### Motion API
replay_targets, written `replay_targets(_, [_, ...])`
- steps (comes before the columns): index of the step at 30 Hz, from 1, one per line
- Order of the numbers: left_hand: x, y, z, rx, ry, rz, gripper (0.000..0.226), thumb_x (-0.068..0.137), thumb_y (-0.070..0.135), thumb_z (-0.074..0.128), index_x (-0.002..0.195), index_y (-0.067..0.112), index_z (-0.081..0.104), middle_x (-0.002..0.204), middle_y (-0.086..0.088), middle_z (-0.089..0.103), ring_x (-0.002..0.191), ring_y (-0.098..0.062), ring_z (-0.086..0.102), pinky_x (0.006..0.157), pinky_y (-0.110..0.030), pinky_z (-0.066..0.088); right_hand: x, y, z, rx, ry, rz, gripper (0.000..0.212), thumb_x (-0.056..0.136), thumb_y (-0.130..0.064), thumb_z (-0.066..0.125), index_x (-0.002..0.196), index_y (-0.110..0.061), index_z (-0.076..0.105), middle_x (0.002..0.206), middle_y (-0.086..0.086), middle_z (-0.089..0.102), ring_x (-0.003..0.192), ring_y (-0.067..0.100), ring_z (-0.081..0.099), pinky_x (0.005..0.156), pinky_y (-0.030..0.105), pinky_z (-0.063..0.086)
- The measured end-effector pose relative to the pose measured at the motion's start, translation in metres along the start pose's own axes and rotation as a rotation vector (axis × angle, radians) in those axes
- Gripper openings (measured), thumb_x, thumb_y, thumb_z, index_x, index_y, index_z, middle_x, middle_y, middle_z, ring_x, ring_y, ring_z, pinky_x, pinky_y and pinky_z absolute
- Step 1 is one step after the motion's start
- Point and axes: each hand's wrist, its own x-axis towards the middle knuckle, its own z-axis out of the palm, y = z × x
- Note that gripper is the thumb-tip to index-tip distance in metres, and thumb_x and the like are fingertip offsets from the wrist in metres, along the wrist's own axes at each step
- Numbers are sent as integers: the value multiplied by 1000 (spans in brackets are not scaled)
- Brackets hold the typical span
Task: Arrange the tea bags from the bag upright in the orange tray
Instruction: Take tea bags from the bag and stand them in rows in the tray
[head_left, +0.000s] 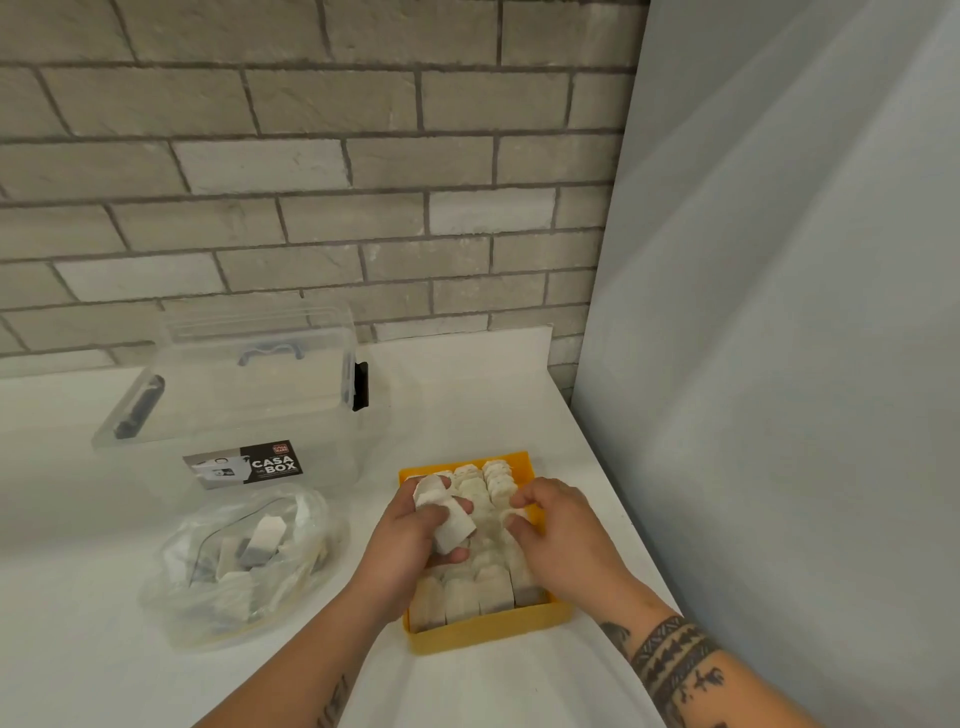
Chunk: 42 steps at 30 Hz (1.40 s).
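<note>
The orange tray (488, 636) sits on the white table near its right edge, filled with rows of upright white tea bags (475, 597). My left hand (415, 540) hovers over the tray's left side and grips a few loose tea bags (452, 519). My right hand (556, 535) is over the tray's right side, its fingertips curled down onto the standing tea bags in the middle; whether it pinches one I cannot tell. A clear plastic bag (239, 561) with more tea bags lies on the table left of the tray.
A clear lidded storage box (244, 395) with a "CASA BOX" label stands behind the plastic bag. A brick wall runs along the back. A grey-white sheet (779, 364) hangs at the right, just past the table edge.
</note>
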Motion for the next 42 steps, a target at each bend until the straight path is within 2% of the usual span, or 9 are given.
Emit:
replay_targets(3, [-6, 3, 11, -22, -60, 47, 29, 100, 6, 58, 125, 18, 56, 109, -7, 75, 96, -23, 71, 68, -37, 58, -3, -19, 2, 308, -19, 146, 18, 91, -39, 70, 105, -29, 65, 99, -14, 66, 89, 1, 62, 74, 12, 46])
replay_targets(5, [-9, 5, 18, -3, -45, 81, 28, 97, 11, 65, 122, 22, 57, 107, -2, 76, 89, -16, 71, 65, -34, 57, -5, -24, 6, 412, -15, 208, 19, 88, -39, 73, 102, -27, 66, 95, -11, 69, 87, 2, 65, 73, 13, 48])
replay_targets(9, [-9, 5, 22, 30, 17, 79, 28, 92, 23, 74, 117, 29, 62, 109, -1, 75, 90, -18, 73, 61, -29, 55, -11, -24, 7, 511, 14, 255, 11, 87, -30, 77, 86, -21, 71, 83, -6, 71, 77, 7, 65, 70, 19, 52])
replay_targets(16, [-13, 3, 18, -23, 29, 39, 29, 91, 22, 75, 118, 26, 65, 107, -7, 75, 88, -20, 71, 58, -30, 53, -15, -26, -7, 611, -16, 312, 13, 91, -31, 71, 91, -17, 69, 89, -1, 75, 73, 8, 64, 68, 26, 52])
replay_targets(22, [-19, 12, 26, -7, 34, -3, 23, 100, 43, 60, 115, 28, 68, 101, 1, 76, 79, -15, 71, 54, -27, 52, -20, -31, 5, 561, -76, 276, 14, 86, -32, 77, 84, -20, 72, 76, -9, 68, 69, 6, 61, 67, 22, 51])
replay_targets(27, [-23, 17, 18, -137, 3, -76, 26, 100, 43, 60, 117, 26, 70, 103, -3, 75, 77, -21, 67, 47, -26, 44, -19, -31, -2, 825, -71, 395, 21, 95, -27, 68, 98, -6, 68, 83, 3, 71, 66, 12, 60, 57, 25, 47])
replay_targets(32, [-26, 18, 16, -125, -99, -71, 27, 91, 34, 74, 112, 20, 66, 92, 2, 72, 75, -17, 67, 49, -23, 42, -20, -32, -2, 965, -15, 424, 14, 96, -25, 67, 99, -11, 67, 89, 4, 77, 69, 12, 63, 59, 26, 49])
replay_targets(38, [-23, 16, 15, 21, -83, -54, 24, 87, 22, 80, 104, 20, 64, 90, -1, 71, 69, -16, 66, 49, -23, 43, -11, -28, -13, 599, 89, 200, 7, 91, -28, 73, 92, -21, 70, 84, -3, 74, 74, 8, 68, 73, 24, 54])
replay_targets(42, [-23, 17, 17, 93, -127, -23, 15, 88, 27, 79, 97, 23, 68, 89, -1, 72, 69, -17, 65, 49, -24, 43, 0, -21, -26, 425, 69, 57, 4, 92, -27, 72, 89, -28, 71, 78, -10, 70, 70, -1, 61, 69, 18, 49])
